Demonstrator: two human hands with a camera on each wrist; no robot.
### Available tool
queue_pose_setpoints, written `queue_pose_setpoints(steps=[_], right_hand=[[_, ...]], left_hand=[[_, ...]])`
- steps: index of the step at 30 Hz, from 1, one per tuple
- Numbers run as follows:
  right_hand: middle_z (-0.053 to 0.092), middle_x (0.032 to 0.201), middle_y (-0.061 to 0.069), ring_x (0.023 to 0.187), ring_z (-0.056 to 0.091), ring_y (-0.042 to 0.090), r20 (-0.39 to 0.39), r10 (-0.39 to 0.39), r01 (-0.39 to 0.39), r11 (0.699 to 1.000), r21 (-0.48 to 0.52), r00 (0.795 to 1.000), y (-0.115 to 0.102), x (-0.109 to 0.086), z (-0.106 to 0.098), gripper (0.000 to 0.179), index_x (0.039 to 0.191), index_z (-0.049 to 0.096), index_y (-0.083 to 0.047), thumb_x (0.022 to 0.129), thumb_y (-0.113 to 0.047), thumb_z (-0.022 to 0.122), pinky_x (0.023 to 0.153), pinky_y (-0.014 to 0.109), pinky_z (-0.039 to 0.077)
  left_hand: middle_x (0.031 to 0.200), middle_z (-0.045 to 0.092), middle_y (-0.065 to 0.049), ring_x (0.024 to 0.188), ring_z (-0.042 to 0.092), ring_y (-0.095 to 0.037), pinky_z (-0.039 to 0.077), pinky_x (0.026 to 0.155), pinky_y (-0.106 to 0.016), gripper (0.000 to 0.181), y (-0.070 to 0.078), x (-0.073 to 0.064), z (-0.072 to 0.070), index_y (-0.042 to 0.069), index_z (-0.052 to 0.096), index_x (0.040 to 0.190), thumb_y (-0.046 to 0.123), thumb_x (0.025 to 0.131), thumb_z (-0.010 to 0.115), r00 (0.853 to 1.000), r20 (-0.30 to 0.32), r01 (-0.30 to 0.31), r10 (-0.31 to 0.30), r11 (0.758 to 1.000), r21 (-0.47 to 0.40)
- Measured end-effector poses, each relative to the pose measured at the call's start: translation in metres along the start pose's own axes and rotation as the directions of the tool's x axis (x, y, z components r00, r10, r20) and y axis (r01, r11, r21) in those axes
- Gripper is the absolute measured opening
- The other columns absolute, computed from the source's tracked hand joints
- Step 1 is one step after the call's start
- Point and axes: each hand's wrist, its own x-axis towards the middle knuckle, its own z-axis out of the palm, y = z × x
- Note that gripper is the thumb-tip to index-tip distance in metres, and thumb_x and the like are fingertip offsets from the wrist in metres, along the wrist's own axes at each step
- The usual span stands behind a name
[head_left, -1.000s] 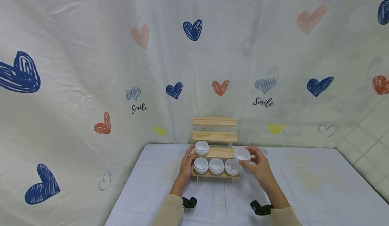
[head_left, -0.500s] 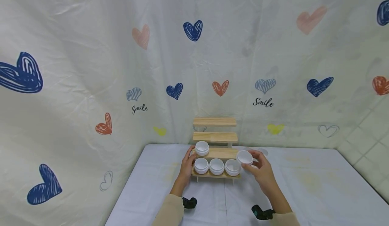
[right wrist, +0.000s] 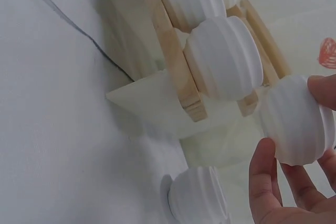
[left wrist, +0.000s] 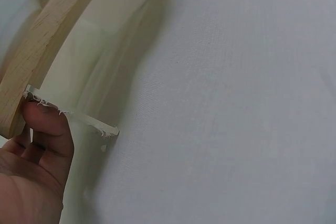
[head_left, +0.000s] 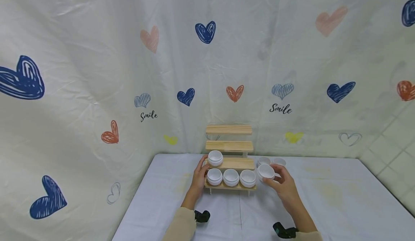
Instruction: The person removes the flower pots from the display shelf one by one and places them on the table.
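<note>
My right hand (head_left: 285,185) holds a small white cup (head_left: 266,173) between thumb and fingers, just off the right end of a tiered wooden stand (head_left: 238,163). The right wrist view shows this ridged cup (right wrist: 294,121) tilted, with fingertips on its side and rim. At the stand's left end my left hand (head_left: 197,176) grips the second tier from the bottom; up close, a finger curls under the wooden board (left wrist: 52,30) beside a pale upright. Three white cups line the bottom tier, including a middle cup (head_left: 231,177). Another cup (head_left: 215,158) sits at the left of the tier above.
Behind the held cup, two more white cups stand on the table, one nearer the stand (head_left: 263,160) and one farther right (head_left: 279,161). The two upper tiers carry nothing. A white cloth covers the table (head_left: 330,197), and a heart-printed curtain (head_left: 246,53) hangs behind.
My right hand has moved the cup rightward and toward me, away from the stand's end. A table cup behind it now shows more fully. The left hand keeps its place.
</note>
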Motion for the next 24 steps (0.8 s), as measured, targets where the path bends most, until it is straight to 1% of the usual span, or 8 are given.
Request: queue_pose_setpoints(steps=[4,6,11,15,18,21,24], right_hand=[[0.050,0.129,-0.004,0.101,0.055,0.002,-0.016,-0.018,0.018,1.000,0.002,1.000,0.002,-0.002,-0.003,0.067,0.145,0.045,-0.008,0.089,-0.013,0.080,0.082,0.018,0.053],[0.050,0.128,-0.003,0.100,0.055,0.002,-0.016,-0.009,0.009,1.000,-0.008,1.000,0.003,-0.003,-0.005,0.066,0.145,0.045,-0.008,0.089,-0.012,0.080,0.082,0.018,0.052],[0.049,0.135,0.003,0.103,0.054,0.003,-0.003,0.017,-0.017,0.999,-0.042,1.000,0.008,-0.004,-0.009,0.068,0.146,0.043,-0.008,0.089,-0.012,0.080,0.083,0.020,0.052],[0.050,0.133,0.001,0.102,0.055,0.002,-0.007,0.003,-0.003,0.999,-0.050,1.000,0.015,-0.003,-0.012,0.071,0.147,0.043,-0.009,0.088,-0.013,0.081,0.082,0.020,0.052],[0.051,0.129,-0.004,0.100,0.056,0.000,-0.014,-0.011,0.010,0.999,-0.045,1.000,0.018,-0.003,-0.016,0.071,0.147,0.043,-0.008,0.087,-0.013,0.082,0.081,0.020,0.052],[0.052,0.125,-0.008,0.099,0.056,-0.001,-0.021,-0.019,0.018,0.999,-0.039,1.000,0.020,-0.004,-0.019,0.070,0.146,0.044,-0.008,0.087,-0.012,0.081,0.080,0.020,0.053],[0.052,0.123,-0.009,0.097,0.056,-0.001,-0.026,-0.027,0.026,0.999,-0.039,0.999,0.020,-0.005,-0.022,0.067,0.144,0.045,-0.006,0.087,-0.011,0.081,0.079,0.019,0.053]], left_hand=[[0.121,0.058,-0.001,0.098,0.052,-0.014,0.039,0.093,-0.032,0.050,0.000,0.000,0.000,0.017,0.041,0.157,0.021,0.107,0.048,1.000,-0.001,0.002,-0.002,1.000,0.001],[0.123,0.058,-0.002,0.098,0.052,-0.013,0.039,0.093,-0.032,0.050,-0.008,0.005,0.002,0.021,0.043,0.156,0.023,0.107,0.048,1.000,-0.026,-0.004,0.005,1.000,0.009],[0.127,0.057,-0.003,0.096,0.050,-0.012,0.039,0.091,-0.030,0.047,-0.029,0.015,0.005,0.028,0.045,0.154,0.027,0.107,0.047,0.997,-0.075,-0.009,0.010,1.000,0.015],[0.121,0.057,-0.002,0.095,0.051,-0.014,0.040,0.089,-0.031,0.048,-0.017,0.011,0.003,0.022,0.045,0.154,0.021,0.107,0.048,0.999,-0.045,0.001,-0.002,1.000,-0.018],[0.121,0.058,-0.004,0.096,0.051,-0.014,0.040,0.089,-0.031,0.047,-0.006,0.004,0.001,0.020,0.046,0.154,0.020,0.107,0.049,1.000,-0.026,-0.001,0.000,1.000,-0.014],[0.133,0.057,-0.005,0.101,0.051,-0.014,0.039,0.094,-0.032,0.047,0.000,0.000,0.001,0.022,0.045,0.154,0.022,0.107,0.049,1.000,-0.018,0.001,0.000,1.000,0.012],[0.146,0.053,-0.007,0.109,0.050,-0.014,0.037,0.100,-0.034,0.048,0.002,-0.002,0.001,0.023,0.044,0.155,0.023,0.107,0.049,1.000,-0.014,0.000,0.000,1.000,0.023]])
